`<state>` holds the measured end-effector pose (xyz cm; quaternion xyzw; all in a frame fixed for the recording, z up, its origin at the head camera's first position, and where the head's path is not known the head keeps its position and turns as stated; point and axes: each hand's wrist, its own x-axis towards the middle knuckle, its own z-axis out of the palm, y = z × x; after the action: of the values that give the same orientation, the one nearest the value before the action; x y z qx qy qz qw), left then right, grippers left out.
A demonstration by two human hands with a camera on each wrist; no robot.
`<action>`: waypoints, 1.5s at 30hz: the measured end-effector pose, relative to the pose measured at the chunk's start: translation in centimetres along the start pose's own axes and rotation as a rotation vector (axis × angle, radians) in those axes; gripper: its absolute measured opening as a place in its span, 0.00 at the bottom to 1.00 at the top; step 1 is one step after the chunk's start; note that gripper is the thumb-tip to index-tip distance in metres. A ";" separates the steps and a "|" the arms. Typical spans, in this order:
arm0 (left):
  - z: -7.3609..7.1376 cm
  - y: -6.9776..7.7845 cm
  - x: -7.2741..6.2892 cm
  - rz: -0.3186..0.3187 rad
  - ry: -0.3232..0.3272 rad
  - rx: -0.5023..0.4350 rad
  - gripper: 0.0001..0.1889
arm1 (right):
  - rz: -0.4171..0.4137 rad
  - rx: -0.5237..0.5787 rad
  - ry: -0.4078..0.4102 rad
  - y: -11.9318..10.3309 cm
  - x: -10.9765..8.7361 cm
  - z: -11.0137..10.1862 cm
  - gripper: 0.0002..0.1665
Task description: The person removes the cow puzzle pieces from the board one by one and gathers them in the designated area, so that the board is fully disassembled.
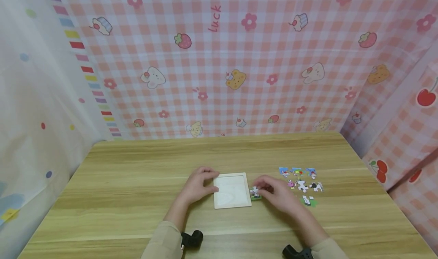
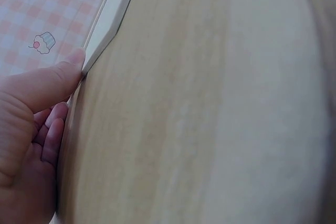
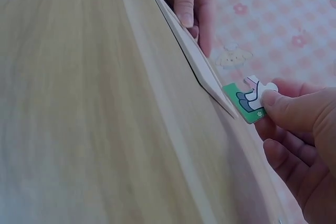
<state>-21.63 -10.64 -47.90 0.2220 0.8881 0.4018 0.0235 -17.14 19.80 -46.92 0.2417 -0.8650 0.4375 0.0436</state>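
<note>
A square pale wooden puzzle tray [image 1: 232, 206] with a raised rim lies on the table between the two hands. My left hand [image 1: 197, 185] rests at its left side, thumb against the edge and fingertips near the far left corner. In the left wrist view the thumb [image 2: 60, 77] touches the tray's rim [image 2: 107, 43]. My right hand [image 1: 278, 193] pinches a jigsaw piece [image 3: 245, 104] between thumb and fingers, just off the tray's right edge. Green ground and a white figure with dark grey boots are printed on the piece.
To the right of the right hand, several more jigsaw pieces [image 1: 302, 186] lie face up in loose rows on the wooden table [image 1: 137, 198]. A pink checked cloth [image 1: 205, 61] hangs behind the table's back edge. Black wrist cameras [image 1: 193, 239] sit at both sleeves.
</note>
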 end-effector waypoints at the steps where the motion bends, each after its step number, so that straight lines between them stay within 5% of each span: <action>1: 0.0 0.0 0.0 -0.001 0.000 0.001 0.24 | 0.004 -0.008 0.004 0.1 -0.1 -0.2 0.12; 12: 0.0 0.0 0.1 0.010 -0.001 0.007 0.24 | 0.038 -0.056 0.059 0.7 -1.9 -2.3 0.13; 22: 0.1 -0.2 0.1 0.012 -0.001 0.014 0.24 | -0.029 -0.025 0.128 2.1 -4.0 -4.6 0.14; 45: 0.1 0.0 0.0 0.022 0.002 0.015 0.23 | 0.133 -0.087 0.254 5.2 -8.7 -9.6 0.11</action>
<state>-21.64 -10.60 -47.94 0.2315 0.8887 0.3955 0.0163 -13.15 33.21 -47.36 0.1243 -0.8848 0.4287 0.1339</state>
